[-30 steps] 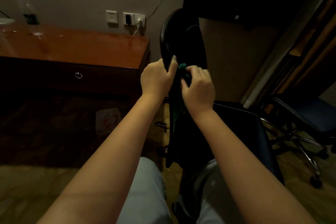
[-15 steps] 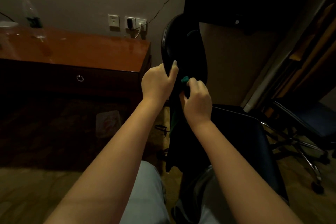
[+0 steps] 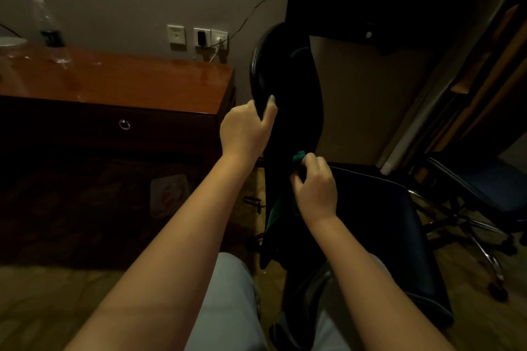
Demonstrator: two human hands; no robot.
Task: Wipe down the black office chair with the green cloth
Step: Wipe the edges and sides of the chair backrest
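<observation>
The left hand [image 3: 245, 131] is gripping the backrest edge of the black office chair [image 3: 285, 80], steadying it, while the right hand [image 3: 315, 188] is pinching the bunched green cloth [image 3: 299, 157] against the lower backrest (mid-wipe, apparently), and the next stroke is calling for steady pressure.

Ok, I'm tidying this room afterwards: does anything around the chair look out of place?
A pale sheet or packet with red marks lies on the dark floor in front of the desk, like dropped litter; I cannot tell what it is. Nothing else stands out.
</observation>
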